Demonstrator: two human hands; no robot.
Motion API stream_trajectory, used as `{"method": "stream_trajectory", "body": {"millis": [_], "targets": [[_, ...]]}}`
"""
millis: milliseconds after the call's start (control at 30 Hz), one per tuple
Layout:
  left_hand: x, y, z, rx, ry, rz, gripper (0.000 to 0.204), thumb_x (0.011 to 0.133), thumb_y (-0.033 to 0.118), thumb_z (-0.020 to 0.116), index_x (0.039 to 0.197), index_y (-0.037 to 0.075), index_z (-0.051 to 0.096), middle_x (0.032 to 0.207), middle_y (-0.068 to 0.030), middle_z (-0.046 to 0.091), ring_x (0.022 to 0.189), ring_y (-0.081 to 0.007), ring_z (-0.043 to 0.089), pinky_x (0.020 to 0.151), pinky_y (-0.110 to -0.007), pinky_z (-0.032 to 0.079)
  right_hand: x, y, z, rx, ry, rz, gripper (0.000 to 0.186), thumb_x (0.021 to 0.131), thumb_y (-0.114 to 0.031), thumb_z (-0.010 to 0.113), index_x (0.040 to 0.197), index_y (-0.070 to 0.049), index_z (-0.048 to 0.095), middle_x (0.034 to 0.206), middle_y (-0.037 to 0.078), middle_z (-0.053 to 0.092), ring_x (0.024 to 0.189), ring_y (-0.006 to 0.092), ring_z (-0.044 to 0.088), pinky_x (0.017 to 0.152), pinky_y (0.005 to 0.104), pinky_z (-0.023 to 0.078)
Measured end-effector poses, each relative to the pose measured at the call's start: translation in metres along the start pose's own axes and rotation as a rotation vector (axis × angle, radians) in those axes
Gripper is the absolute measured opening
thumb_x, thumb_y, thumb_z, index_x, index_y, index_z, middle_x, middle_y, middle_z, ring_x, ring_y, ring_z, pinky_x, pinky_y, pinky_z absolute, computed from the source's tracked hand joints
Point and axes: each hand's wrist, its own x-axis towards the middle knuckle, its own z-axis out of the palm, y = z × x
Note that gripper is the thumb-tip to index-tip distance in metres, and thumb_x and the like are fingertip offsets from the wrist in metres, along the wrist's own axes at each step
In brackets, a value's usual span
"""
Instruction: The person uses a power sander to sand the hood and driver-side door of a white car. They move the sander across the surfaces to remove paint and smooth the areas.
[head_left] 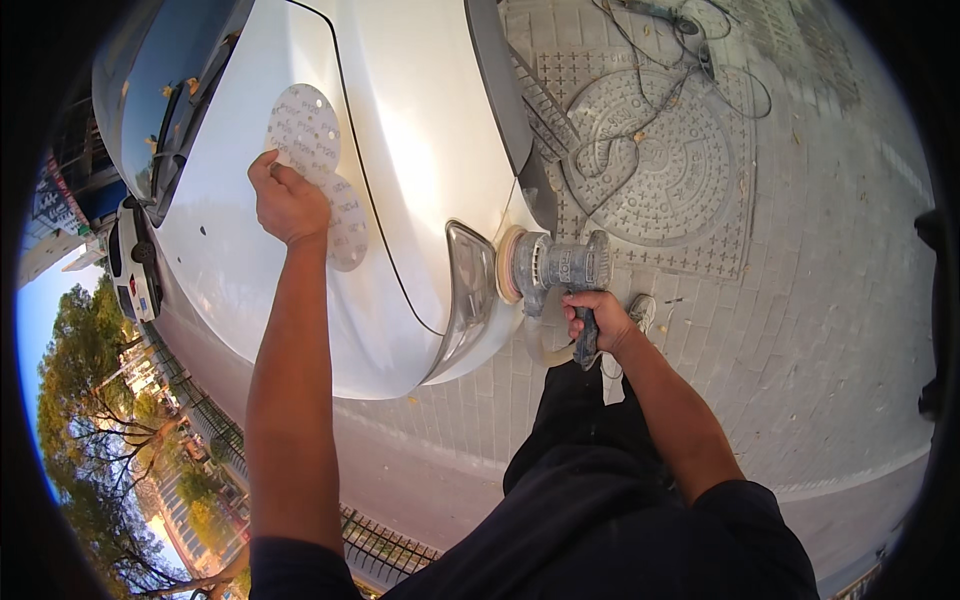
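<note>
My left hand [292,205] is over the white car's bonnet [225,240], its fingers closed on the edge of a pale round sanding disc [303,115] with small holes. A second sanding disc [348,235] overlaps it and shows beside my wrist, its lower part against the bonnet. My right hand [600,322] is wrapped round the handle of a grey, dusty power sander [568,262]. The sander is turned on its side, its round pad [510,264] facing the car's headlight [470,290] and close to it. Whether pad and car touch, I cannot tell.
A pale hose [540,345] hangs below the sander. Dark cables [640,90] trail over a round manhole cover [660,160] in the paving to the right. The car's wheel [540,100] stands beside it. Another white car [133,260] and a fence [200,400] are on the left.
</note>
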Motion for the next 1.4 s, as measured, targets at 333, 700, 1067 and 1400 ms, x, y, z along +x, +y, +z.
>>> {"method": "stream_trajectory", "body": {"millis": [333,700,1067,1400], "targets": [[-0.001,-0.002,0.000,0.025,0.026,0.018,0.030,0.113,0.024,0.046,0.136,0.015,0.061,0.121,-0.0176,0.080,0.106,-0.0436,0.076,0.093,-0.055,0.059,0.000,-0.015,-0.002,-0.088,0.004,-0.029,0.014,0.099,-0.017,0.075,0.097,-0.005,0.068,0.079,0.004,0.064,0.059,0.0148,0.055,0.061,0.0370,0.052],[-0.001,-0.001,-0.001,0.031,0.017,0.011,0.031,0.113,0.023,0.045,0.137,0.014,0.062,0.123,-0.0187,0.080,0.108,-0.0436,0.076,0.095,-0.053,0.059,0.003,-0.020,-0.006,-0.093,-0.015,-0.055,0.012,0.098,-0.015,0.077,0.096,-0.005,0.070,0.080,0.005,0.066,0.060,0.0156,0.057,0.060,0.0371,0.051],[-0.002,0.002,-0.002,0.031,0.003,-0.014,0.031,0.113,0.022,0.045,0.136,0.013,0.062,0.124,-0.0192,0.080,0.110,-0.0440,0.076,0.097,-0.054,0.059,0.008,-0.017,-0.016,-0.162,0.025,-0.067,0.015,0.098,-0.016,0.075,0.092,-0.005,0.068,0.078,0.005,0.064,0.059,0.0148,0.057,0.060,0.0370,0.052],[-0.003,0.004,-0.002,0.043,-0.008,-0.051,0.030,0.113,0.023,0.045,0.137,0.014,0.061,0.126,-0.0194,0.079,0.112,-0.0443,0.075,0.099,-0.055,0.058,0.013,-0.010,-0.008,-0.093,-0.095,-0.169,0.014,0.096,-0.015,0.079,0.094,-0.005,0.069,0.078,0.005,0.065,0.059,0.0161,0.058,0.060,0.0367,0.051]]}}
